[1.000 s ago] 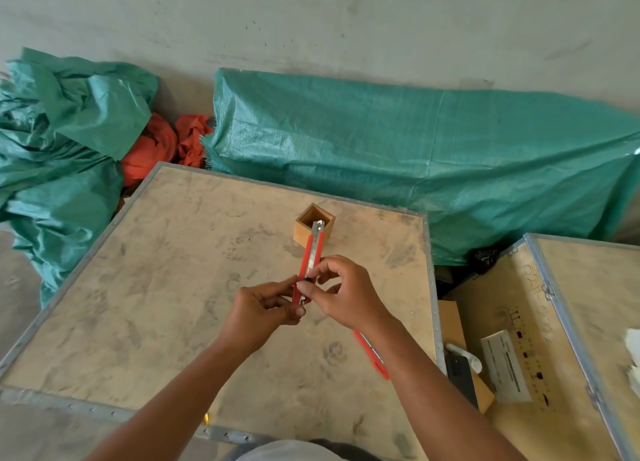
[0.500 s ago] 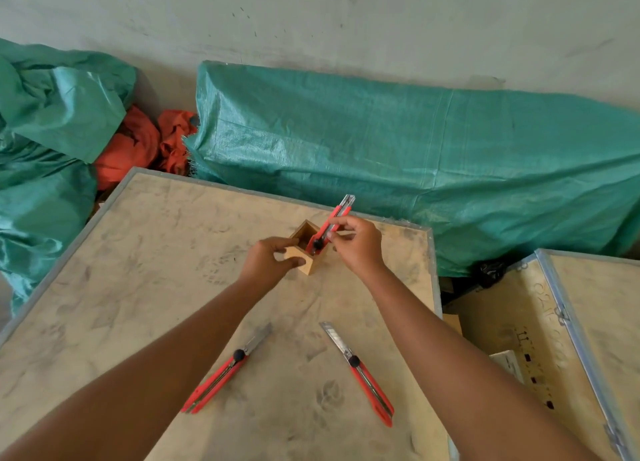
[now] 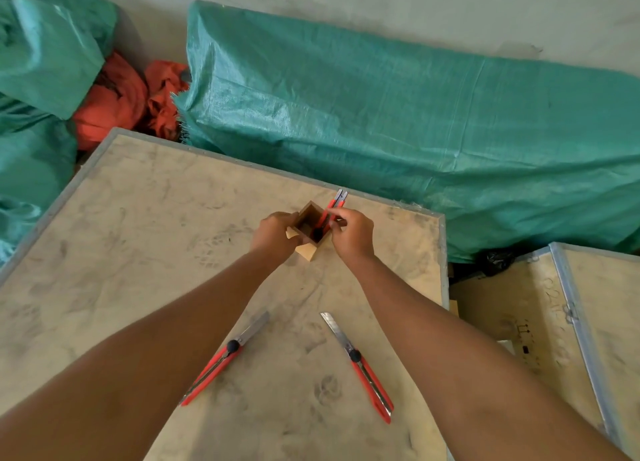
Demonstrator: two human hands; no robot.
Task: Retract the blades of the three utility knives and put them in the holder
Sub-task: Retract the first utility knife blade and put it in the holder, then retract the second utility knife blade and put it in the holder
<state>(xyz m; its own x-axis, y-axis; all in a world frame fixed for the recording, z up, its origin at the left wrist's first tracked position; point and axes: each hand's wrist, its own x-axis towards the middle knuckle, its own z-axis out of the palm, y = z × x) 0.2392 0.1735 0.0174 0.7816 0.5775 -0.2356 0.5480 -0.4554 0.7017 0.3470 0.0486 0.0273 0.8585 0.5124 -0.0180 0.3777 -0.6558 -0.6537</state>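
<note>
Left hand grips the holder near the crate's far edge; right hand pinches a red knife inside it; two knives lie well behind the fingers, blades out.

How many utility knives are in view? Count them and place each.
3. One stands in the wooden holder, held by the right hand; two lie on the table, blades out: one left, one right.

This looks like a storeroom or warehouse corner: a bare, scuffed concrete wall, bulky loads wrapped in green woven tarp, crumpled orange cloth stuffed between them, and plywood crates with metal-edged lids, dusty and smudged, serving as the work surface
</note>
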